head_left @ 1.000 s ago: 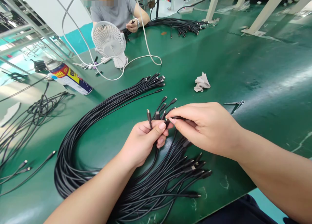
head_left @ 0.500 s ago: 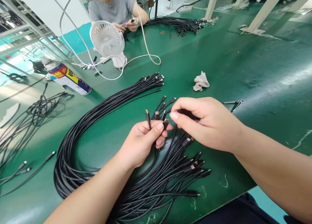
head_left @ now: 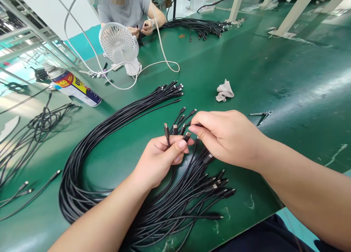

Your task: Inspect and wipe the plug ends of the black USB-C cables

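My left hand [head_left: 161,158] is closed, thumb over fingers, around several black USB cables [head_left: 166,131]. Their metal-tipped plugs stick up above the fingers, one of them under the thumb tip. Just to the right, my right hand [head_left: 229,138] pinches a thin black cable [head_left: 198,125] between thumb and forefinger; most of it is hidden by the hand. Beneath both hands lies a large bundle of black cables [head_left: 79,149], bent in a U. One set of plugs [head_left: 171,88] points away at the back, another set [head_left: 216,186] fans out at the near right.
On the green table [head_left: 263,76] are a spray can [head_left: 75,87], a white fan [head_left: 119,43], a crumpled cloth [head_left: 225,91] and nail clippers [head_left: 261,115]. Loose cables [head_left: 45,124] lie at left. Across the table a person [head_left: 126,14] handles another cable bundle [head_left: 197,27].
My right hand has turned slightly, and less of the black cable shows above its thumb. My left hand keeps its hold. The whole view has shifted a little.
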### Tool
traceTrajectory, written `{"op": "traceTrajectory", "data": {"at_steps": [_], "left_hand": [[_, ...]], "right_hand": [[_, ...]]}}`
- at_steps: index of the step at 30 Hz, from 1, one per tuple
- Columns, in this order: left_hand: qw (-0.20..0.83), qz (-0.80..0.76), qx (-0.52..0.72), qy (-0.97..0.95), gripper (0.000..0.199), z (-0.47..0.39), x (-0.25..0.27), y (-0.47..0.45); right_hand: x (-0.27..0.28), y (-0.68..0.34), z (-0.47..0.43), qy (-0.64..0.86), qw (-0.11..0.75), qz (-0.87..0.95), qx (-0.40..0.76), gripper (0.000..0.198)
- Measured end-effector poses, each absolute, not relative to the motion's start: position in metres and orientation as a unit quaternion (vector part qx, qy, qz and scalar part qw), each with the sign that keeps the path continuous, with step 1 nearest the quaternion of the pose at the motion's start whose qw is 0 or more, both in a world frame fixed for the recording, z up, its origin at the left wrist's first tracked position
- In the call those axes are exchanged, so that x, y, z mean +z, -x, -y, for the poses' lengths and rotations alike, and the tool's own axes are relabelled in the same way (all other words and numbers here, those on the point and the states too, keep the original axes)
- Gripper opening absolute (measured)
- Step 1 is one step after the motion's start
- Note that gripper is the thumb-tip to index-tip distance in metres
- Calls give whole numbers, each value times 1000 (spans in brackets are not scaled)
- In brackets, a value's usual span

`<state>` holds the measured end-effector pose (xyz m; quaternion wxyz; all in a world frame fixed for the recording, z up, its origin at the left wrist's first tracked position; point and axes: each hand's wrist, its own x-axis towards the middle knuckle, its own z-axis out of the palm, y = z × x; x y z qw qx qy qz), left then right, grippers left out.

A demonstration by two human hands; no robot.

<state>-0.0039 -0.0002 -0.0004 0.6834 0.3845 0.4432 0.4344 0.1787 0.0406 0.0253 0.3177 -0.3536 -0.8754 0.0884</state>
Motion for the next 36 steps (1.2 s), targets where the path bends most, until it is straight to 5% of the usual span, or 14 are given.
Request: {"op": "traceTrajectory", "data": {"at_steps": [12, 36], "left_hand": [[727, -361, 439, -385, 22, 2, 1, 10], [685, -320, 409, -511, 16, 3, -6, 20]], "right_hand": [[36, -178, -42, 385, 342, 702, 493, 13], [41, -178, -36, 340, 299, 689, 566, 17]]}}
